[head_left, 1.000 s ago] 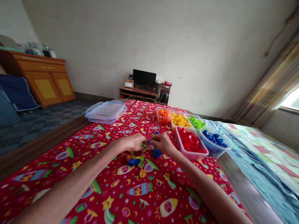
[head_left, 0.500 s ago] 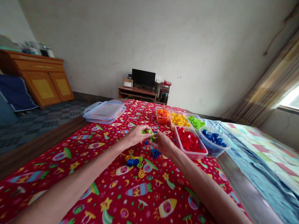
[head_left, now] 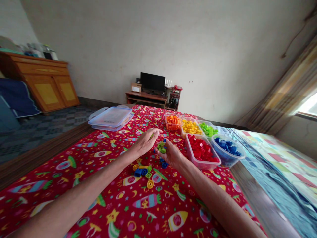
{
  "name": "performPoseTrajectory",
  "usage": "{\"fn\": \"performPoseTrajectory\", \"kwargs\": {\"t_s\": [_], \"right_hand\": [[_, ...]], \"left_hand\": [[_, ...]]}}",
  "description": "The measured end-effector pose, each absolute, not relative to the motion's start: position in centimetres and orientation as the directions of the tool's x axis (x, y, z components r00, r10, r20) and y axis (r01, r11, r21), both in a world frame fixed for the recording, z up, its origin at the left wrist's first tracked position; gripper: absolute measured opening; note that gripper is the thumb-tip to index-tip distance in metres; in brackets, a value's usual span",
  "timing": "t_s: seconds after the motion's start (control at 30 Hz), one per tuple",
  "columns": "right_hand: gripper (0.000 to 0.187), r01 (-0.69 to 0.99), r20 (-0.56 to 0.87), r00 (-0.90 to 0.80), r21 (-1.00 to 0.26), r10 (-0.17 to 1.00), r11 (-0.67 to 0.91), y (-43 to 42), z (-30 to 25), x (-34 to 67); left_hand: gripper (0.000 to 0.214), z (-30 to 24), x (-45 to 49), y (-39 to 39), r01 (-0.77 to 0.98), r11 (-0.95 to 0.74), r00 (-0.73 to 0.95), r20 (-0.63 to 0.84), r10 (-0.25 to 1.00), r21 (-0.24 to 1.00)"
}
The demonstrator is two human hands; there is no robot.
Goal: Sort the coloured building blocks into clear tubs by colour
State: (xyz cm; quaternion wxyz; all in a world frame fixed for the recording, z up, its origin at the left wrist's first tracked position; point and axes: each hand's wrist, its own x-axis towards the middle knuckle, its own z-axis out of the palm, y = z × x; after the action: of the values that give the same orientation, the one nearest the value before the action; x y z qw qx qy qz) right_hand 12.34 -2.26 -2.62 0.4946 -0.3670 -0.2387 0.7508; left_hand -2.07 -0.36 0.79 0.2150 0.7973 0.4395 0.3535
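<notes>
My right hand (head_left: 173,154) is cupped palm up, with several light-green building blocks (head_left: 162,147) lying in its palm and fingers. Just to its left, my left hand (head_left: 146,142) is turned palm inward with its fingers closed together; a bit of green block (head_left: 152,135) shows between thumb and fingers, mostly hidden. Under and beside the right hand, blue blocks (head_left: 164,164) rest on the cloth. Nearer to me lies a loose group: a blue block (head_left: 138,172), a green block (head_left: 148,175) and a yellow round piece (head_left: 150,184).
On the right stand clear tubs of orange (head_left: 173,121), yellow (head_left: 190,127), green (head_left: 208,129), red (head_left: 201,149) and blue blocks (head_left: 227,147). Stacked clear lids (head_left: 111,117) lie at the left on the red patterned tablecloth (head_left: 99,185). A bed (head_left: 279,165) adjoins the right side.
My hands, close together before, have moved apart a little. The right palm has turned up, showing the green blocks in it; the left hand has lifted slightly and its fingers have straightened.
</notes>
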Motion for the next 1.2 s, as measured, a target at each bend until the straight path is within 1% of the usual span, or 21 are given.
{"fn": "performPoseTrajectory", "kwargs": {"t_s": [0.07, 0.2, 0.27, 0.4, 0.47, 0.57, 0.7, 0.77, 0.87, 0.93, 1.0, 1.07, 1.13, 1.2], "right_hand": [[0.030, -0.560, -0.313, -0.238, -0.729, 0.920, -0.393, -2.2, -2.9, 12.2], [0.023, -0.597, -0.268, -0.185, -0.734, 0.946, -0.324, -2.4, -2.8, 11.8], [0.023, -0.619, -0.273, -0.144, -0.725, 0.951, -0.302, -2.4, -2.6, 11.9], [0.021, -0.618, -0.296, -0.138, -0.720, 0.945, -0.315, -2.1, -2.3, 12.3], [0.018, -0.606, -0.250, -0.155, -0.740, 0.956, -0.291, -2.1, -2.5, 12.5], [0.017, -0.587, -0.169, -0.177, -0.773, 0.970, -0.242, -2.2, -2.9, 12.5], [0.017, -0.560, -0.140, -0.173, -0.800, 0.975, -0.214, -2.4, -3.0, 12.3], [0.016, -0.556, -0.134, -0.160, -0.806, 0.978, -0.202, -2.5, -2.5, 12.4], [0.018, -0.553, -0.113, -0.149, -0.814, 0.982, -0.177, -2.5, -1.4, 13.1], [0.020, -0.537, -0.088, -0.145, -0.830, 0.986, -0.153, -2.5, -0.3, 14.2], [0.020, -0.517, -0.046, -0.124, -0.850, 0.991, -0.104, -2.2, 0.9, 16.1], [0.020, -0.489, 0.007, -0.089, -0.872, 0.996, -0.037, -1.5, 2.1, 18.7], [0.021, -0.429, 0.042, -0.044, -0.903, 0.998, 0.019, -0.3, 3.2, 22.1], [0.021, -0.350, 0.070, 0.035, -0.933, 0.997, 0.078, 1.4, 4.2, 25.9]], "left_hand": [[0.053, 0.7, -1.7, -0.8, 0.498, -0.495, 0.356, 0.353, 0.865, 0.712], [0.057, 0.0, -0.8, -1.9, 0.371, -0.495, 0.482, 0.292, 0.826, 0.786], [0.057, -0.3, -0.6, -2.0, 0.314, -0.475, 0.509, 0.276, 0.815, 0.822], [0.058, -0.7, -1.3, -0.7, 0.247, -0.476, 0.404, 0.357, 0.842, 0.844], [0.060, -1.0, -1.9, 0.4, 0.254, -0.480, 0.363, 0.377, 0.852, 0.840], [0.062, -1.7, -2.7, 1.7, 0.302, -0.451, 0.341, 0.346, 0.874, 0.840], [0.064, -2.6, -3.4, 2.7, 0.348, -0.460, 0.333, 0.351, 0.875, 0.817], [0.063, -2.8, -3.6, 2.7, 0.393, -0.487, 0.345, 0.365, 0.865, 0.780], [0.062, -3.4, -4.3, 2.7, 0.497, -0.522, 0.355, 0.387, 0.851, 0.693], [0.064, -4.2, -4.9, 3.0, 0.556, -0.504, 0.330, 0.380, 0.864, 0.662], [0.069, -5.3, -5.6, 3.6, 0.572, -0.443, 0.279, 0.345, 0.896, 0.690], [0.072, -6.4, -6.2, 4.3, 0.527, -0.377, 0.222, 0.305, 0.926, 0.762], [0.071, -7.1, -6.5, 5.0, 0.470, -0.341, 0.192, 0.283, 0.940, 0.814], [0.067, -7.4, -6.6, 5.3, 0.467, -0.342, 0.197, 0.281, 0.939, 0.816]]}}
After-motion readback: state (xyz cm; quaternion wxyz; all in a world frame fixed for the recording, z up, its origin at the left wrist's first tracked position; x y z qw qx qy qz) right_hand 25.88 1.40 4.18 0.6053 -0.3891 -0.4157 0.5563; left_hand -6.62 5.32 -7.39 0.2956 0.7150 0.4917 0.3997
